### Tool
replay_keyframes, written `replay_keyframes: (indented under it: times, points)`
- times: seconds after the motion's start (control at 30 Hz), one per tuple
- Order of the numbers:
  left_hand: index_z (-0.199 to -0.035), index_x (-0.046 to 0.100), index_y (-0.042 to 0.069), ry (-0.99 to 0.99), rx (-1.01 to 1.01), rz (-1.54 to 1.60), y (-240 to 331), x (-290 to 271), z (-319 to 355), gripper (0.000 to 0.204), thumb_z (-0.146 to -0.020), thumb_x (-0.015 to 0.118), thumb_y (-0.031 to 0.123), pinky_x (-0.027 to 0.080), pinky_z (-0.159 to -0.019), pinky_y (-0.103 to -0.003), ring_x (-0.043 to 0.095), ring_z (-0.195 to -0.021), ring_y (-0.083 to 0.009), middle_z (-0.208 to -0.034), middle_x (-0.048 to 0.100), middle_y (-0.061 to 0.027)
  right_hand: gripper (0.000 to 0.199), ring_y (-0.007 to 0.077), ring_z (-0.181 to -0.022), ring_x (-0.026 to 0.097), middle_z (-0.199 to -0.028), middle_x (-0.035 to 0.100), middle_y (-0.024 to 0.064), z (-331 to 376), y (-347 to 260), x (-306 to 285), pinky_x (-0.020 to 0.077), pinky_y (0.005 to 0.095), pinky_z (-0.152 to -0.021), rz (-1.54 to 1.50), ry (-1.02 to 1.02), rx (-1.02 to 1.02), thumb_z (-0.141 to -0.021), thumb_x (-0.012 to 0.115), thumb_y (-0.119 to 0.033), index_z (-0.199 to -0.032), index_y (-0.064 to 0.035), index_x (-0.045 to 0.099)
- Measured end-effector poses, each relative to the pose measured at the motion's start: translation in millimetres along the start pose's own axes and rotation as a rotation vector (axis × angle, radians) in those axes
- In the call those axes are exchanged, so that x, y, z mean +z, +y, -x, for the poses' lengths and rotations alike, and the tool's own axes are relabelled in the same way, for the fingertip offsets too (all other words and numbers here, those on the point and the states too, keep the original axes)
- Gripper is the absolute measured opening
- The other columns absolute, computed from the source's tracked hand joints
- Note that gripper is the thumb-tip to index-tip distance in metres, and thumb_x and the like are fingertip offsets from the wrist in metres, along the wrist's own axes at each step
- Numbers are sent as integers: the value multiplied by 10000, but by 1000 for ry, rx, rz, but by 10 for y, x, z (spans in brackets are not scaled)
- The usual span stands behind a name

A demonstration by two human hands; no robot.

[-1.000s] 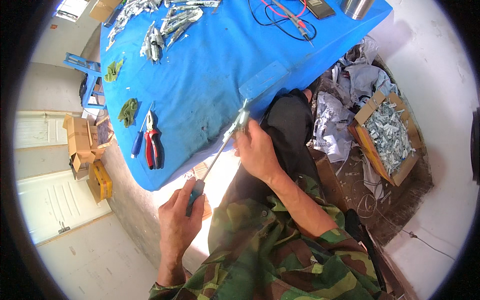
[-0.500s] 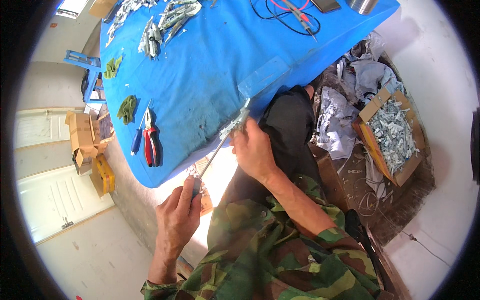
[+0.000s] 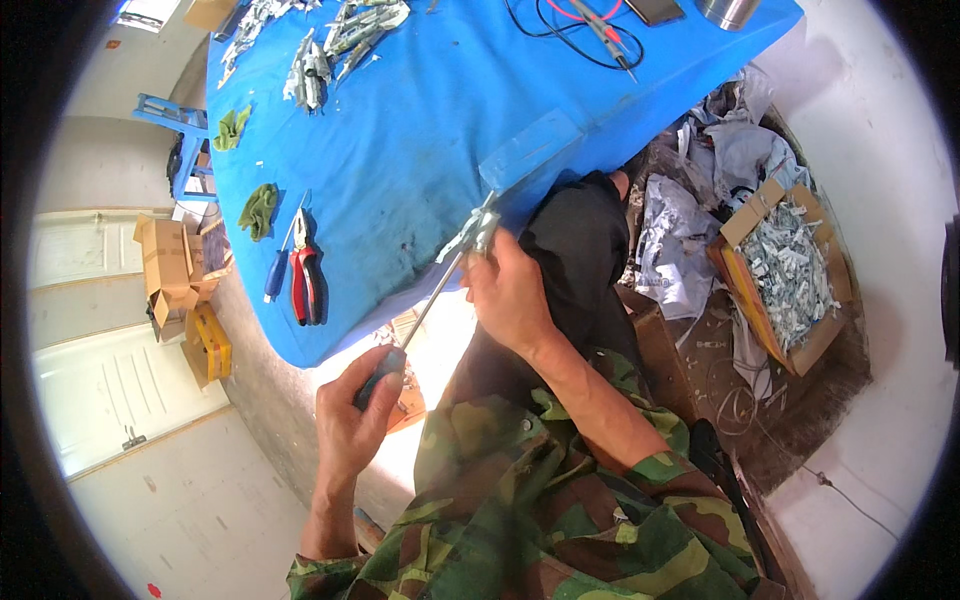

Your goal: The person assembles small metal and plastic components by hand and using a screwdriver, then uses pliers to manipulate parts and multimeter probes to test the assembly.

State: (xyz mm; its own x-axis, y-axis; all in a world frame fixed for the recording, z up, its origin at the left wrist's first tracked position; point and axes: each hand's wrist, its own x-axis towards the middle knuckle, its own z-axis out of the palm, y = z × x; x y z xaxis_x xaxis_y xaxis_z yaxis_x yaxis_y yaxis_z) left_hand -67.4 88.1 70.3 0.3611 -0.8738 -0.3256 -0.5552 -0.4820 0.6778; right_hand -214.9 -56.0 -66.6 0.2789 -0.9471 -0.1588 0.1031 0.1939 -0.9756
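Note:
Wrapped around the dark handle of a long screwdriver [image 3: 434, 306] is my left hand [image 3: 350, 412], low in front of my lap. The thin shaft slants up and to the right. Its far end meets a small, ragged grey-white strip-shaped part [image 3: 464, 238], whose exact kind I cannot make out. My right hand [image 3: 512, 302] pinches this part between thumb and fingers, just off the near edge of the blue-covered table [image 3: 400, 150]. The fingers partly hide the part's lower side.
On the table lie red-handled pliers [image 3: 306, 280], a blue screwdriver [image 3: 276, 272], green cloths [image 3: 258, 212], a pile of similar strips [image 3: 350, 40] and meter probes [image 3: 612, 40]. A cardboard box [image 3: 765, 330] of grey-white scraps stands to the right.
My left hand has rolled on the screwdriver handle, exposing more of it. The strip-shaped part has tilted slightly, and the shaft's end now shows past it. My right hand stays nearly in place.

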Motion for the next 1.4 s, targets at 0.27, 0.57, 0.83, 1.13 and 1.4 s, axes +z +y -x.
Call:
replay_keyframes:
  times: [0.27,0.57,0.83,1.13,1.4]
  points:
    - [-1253,665,8,125,268,-261,58,72,41,359,-904,726,65,554,-657,-324,696,-726,-197,-904,730,-126,160,144,-755,675,-913,684,93,-32,33,4,560,293,-610,-82,-45,43,-1016,529,-86,-1116,33,567]
    - [-1277,640,7,86,314,-401,56,40,22,409,-883,738,57,565,-637,-363,710,-724,-278,-907,730,-139,150,138,-721,660,-891,685,95,-10,39,7,552,291,-616,-48,-33,43,-1014,518,-73,-1104,41,558]
    - [-1234,674,-53,-76,-127,92,-15,-157,-126,319,-980,675,140,535,-742,-281,644,-794,-111,-909,732,-85,114,211,-703,709,-833,703,106,-4,55,-7,559,363,-622,-58,-21,7,-1001,558,-71,-1071,18,562]
    - [-1227,670,-5,95,231,-305,216,-3,-30,319,-919,709,67,570,-688,-343,720,-739,-236,-961,747,-189,112,127,-752,677,-925,671,58,-7,-15,2,558,290,-621,-217,-54,92,-1020,556,-85,-1084,7,562]
    - [-1214,641,-21,157,226,0,144,-40,-20,351,-895,738,87,511,-710,-262,622,-791,-111,-903,675,-64,145,126,-803,675,-955,672,71,101,-88,-102,560,277,-643,-350,-81,139,-1003,540,-71,-1112,24,558]
